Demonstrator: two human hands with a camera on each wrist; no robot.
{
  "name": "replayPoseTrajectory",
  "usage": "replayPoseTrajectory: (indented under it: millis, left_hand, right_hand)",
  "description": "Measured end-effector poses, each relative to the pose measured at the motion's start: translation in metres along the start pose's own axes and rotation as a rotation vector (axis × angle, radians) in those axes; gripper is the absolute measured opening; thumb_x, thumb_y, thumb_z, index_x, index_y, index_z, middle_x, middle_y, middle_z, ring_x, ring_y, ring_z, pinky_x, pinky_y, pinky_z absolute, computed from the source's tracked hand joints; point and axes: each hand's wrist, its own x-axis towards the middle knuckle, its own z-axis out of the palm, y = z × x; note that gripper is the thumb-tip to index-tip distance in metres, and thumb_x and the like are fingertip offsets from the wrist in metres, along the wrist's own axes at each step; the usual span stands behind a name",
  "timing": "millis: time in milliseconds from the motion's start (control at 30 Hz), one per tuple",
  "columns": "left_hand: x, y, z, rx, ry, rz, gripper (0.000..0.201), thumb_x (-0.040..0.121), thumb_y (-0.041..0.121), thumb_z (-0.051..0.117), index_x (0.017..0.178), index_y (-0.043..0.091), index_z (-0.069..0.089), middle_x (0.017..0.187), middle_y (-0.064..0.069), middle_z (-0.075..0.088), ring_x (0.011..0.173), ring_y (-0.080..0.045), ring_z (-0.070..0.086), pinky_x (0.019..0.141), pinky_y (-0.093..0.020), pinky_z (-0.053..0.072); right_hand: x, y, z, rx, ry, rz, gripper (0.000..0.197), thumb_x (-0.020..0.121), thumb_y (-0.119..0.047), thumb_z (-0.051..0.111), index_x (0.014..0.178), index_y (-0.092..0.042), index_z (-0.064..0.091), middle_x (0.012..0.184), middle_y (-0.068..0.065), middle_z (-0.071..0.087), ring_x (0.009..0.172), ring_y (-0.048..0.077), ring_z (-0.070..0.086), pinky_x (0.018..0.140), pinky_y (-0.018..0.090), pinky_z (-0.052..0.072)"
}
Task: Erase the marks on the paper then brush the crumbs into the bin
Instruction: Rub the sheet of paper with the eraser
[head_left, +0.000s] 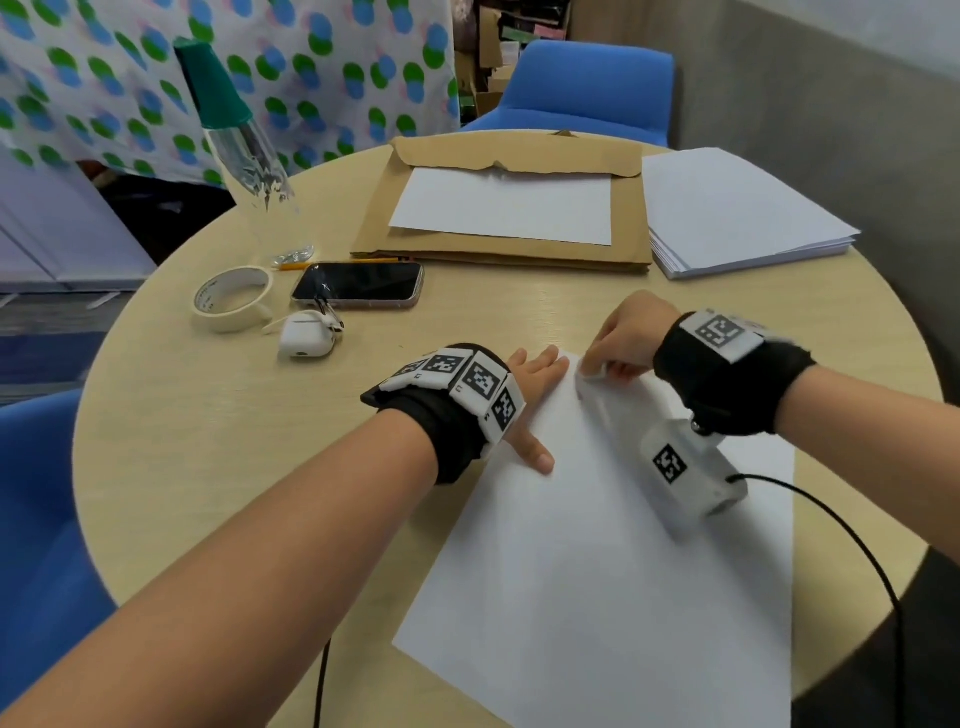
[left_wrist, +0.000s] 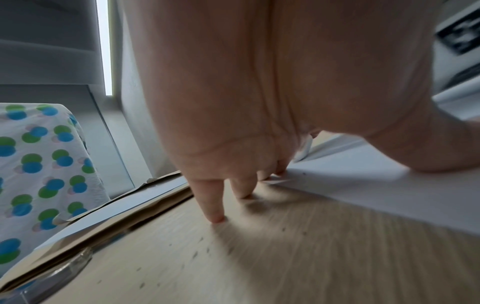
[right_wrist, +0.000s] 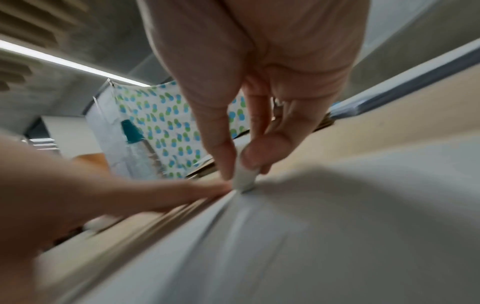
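A white sheet of paper (head_left: 613, 545) lies on the round wooden table (head_left: 218, 447) in front of me. My left hand (head_left: 535, 379) lies flat with straight fingers on the sheet's far left corner and the table beside it. My right hand (head_left: 618, 348) pinches a small white eraser (head_left: 594, 370) and presses it on the paper's far edge. In the right wrist view the eraser (right_wrist: 244, 178) sits between thumb and fingers, its tip on the paper (right_wrist: 324, 236), which wrinkles there. Small dark crumbs (left_wrist: 202, 251) dot the table near my left fingers (left_wrist: 215, 207). No marks show on the sheet.
Behind the sheet lie a brown envelope (head_left: 509, 244) with a white page, a paper stack (head_left: 737, 213), a phone (head_left: 358, 283), an earbud case (head_left: 306, 338), a tape roll (head_left: 231, 299) and a clear green-capped bottle (head_left: 244, 150). Blue chairs (head_left: 582, 88) stand around the table.
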Motion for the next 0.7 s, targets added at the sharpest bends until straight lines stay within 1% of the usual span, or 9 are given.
replayPoseTrajectory:
  millis: [67, 133, 167, 233, 333, 400, 500, 567, 700]
  left_hand:
    - [0.000, 0.001, -0.001, 0.002, -0.003, -0.004, 0.120, 0.071, 0.048, 0.074, 0.149, 0.017, -0.012, 0.157, -0.001, -0.017, 0.145, -0.031, -0.009, 0.115, -0.050, 0.007]
    - [0.001, 0.000, -0.001, 0.008, -0.013, -0.005, 0.121, 0.071, 0.048, 0.074, 0.149, 0.018, -0.013, 0.157, -0.002, -0.017, 0.145, -0.033, -0.009, 0.115, -0.051, 0.008]
    - [0.001, 0.000, -0.001, 0.013, -0.018, -0.005, 0.121, 0.071, 0.048, 0.074, 0.149, 0.017, -0.013, 0.157, -0.002, -0.017, 0.145, -0.033, -0.009, 0.115, -0.050, 0.008]
    - [0.001, 0.001, -0.001, 0.014, -0.024, -0.007, 0.120, 0.072, 0.048, 0.073, 0.149, 0.016, -0.013, 0.157, -0.002, -0.017, 0.145, -0.033, -0.009, 0.115, -0.048, 0.008]
    - [-0.001, 0.003, -0.002, 0.000, -0.016, -0.011, 0.118, 0.073, 0.046, 0.073, 0.149, 0.015, -0.012, 0.157, -0.001, -0.017, 0.145, -0.030, -0.010, 0.116, -0.045, 0.007]
    - [-0.002, 0.004, -0.003, -0.003, -0.013, -0.014, 0.118, 0.073, 0.045, 0.074, 0.149, 0.015, -0.012, 0.157, -0.001, -0.017, 0.145, -0.030, -0.010, 0.116, -0.046, 0.006]
    - [-0.001, 0.003, -0.003, -0.008, -0.021, -0.016, 0.119, 0.072, 0.046, 0.074, 0.149, 0.016, -0.012, 0.157, -0.002, -0.017, 0.145, -0.032, -0.010, 0.116, -0.047, 0.006]
    - [-0.001, 0.003, -0.002, -0.005, -0.023, -0.018, 0.119, 0.073, 0.047, 0.073, 0.149, 0.015, -0.013, 0.157, -0.002, -0.018, 0.145, -0.032, -0.010, 0.116, -0.046, 0.006]
    - [-0.002, 0.004, -0.003, 0.006, -0.020, -0.024, 0.118, 0.073, 0.048, 0.072, 0.149, 0.015, -0.012, 0.157, -0.001, -0.017, 0.145, -0.029, -0.009, 0.116, -0.044, 0.006]
  right_hand:
    - [-0.008, 0.001, 0.008, -0.016, -0.010, -0.032, 0.017, 0.068, -0.012, 0.077, 0.081, -0.003, 0.071, 0.070, 0.007, 0.068, 0.066, 0.019, 0.066, 0.074, 0.031, 0.057]
    - [-0.025, 0.001, 0.021, -0.015, -0.116, -0.055, 0.010, 0.068, -0.009, 0.076, 0.072, -0.008, 0.067, 0.061, 0.004, 0.065, 0.054, 0.013, 0.060, 0.063, 0.025, 0.053]
    - [-0.031, 0.002, 0.023, -0.002, -0.175, -0.055, 0.011, 0.068, -0.009, 0.077, 0.068, -0.009, 0.066, 0.058, 0.004, 0.064, 0.050, 0.012, 0.058, 0.061, 0.025, 0.053]
    - [-0.025, 0.003, 0.016, 0.015, -0.164, -0.018, 0.011, 0.066, -0.010, 0.079, 0.067, -0.008, 0.068, 0.060, 0.004, 0.065, 0.053, 0.014, 0.060, 0.068, 0.029, 0.055]
    - [-0.002, 0.006, -0.002, 0.084, 0.007, 0.018, 0.014, 0.064, -0.013, 0.080, 0.072, -0.005, 0.072, 0.065, 0.006, 0.068, 0.065, 0.020, 0.063, 0.081, 0.036, 0.057]
    - [-0.003, 0.007, 0.001, 0.091, 0.017, 0.004, 0.012, 0.066, -0.011, 0.079, 0.072, -0.006, 0.070, 0.064, 0.007, 0.068, 0.063, 0.020, 0.063, 0.080, 0.037, 0.058]
    - [-0.023, 0.009, 0.017, 0.067, -0.127, -0.042, 0.011, 0.068, -0.008, 0.077, 0.069, -0.010, 0.066, 0.062, 0.006, 0.065, 0.056, 0.017, 0.059, 0.071, 0.031, 0.055]
    - [-0.026, 0.010, 0.016, 0.064, -0.192, -0.019, 0.011, 0.067, -0.010, 0.079, 0.070, -0.007, 0.069, 0.060, 0.006, 0.064, 0.056, 0.018, 0.058, 0.071, 0.032, 0.055]
    - [0.001, 0.012, -0.002, 0.133, -0.011, 0.014, 0.018, 0.062, -0.014, 0.081, 0.073, -0.003, 0.072, 0.066, 0.010, 0.067, 0.068, 0.025, 0.063, 0.083, 0.043, 0.057]
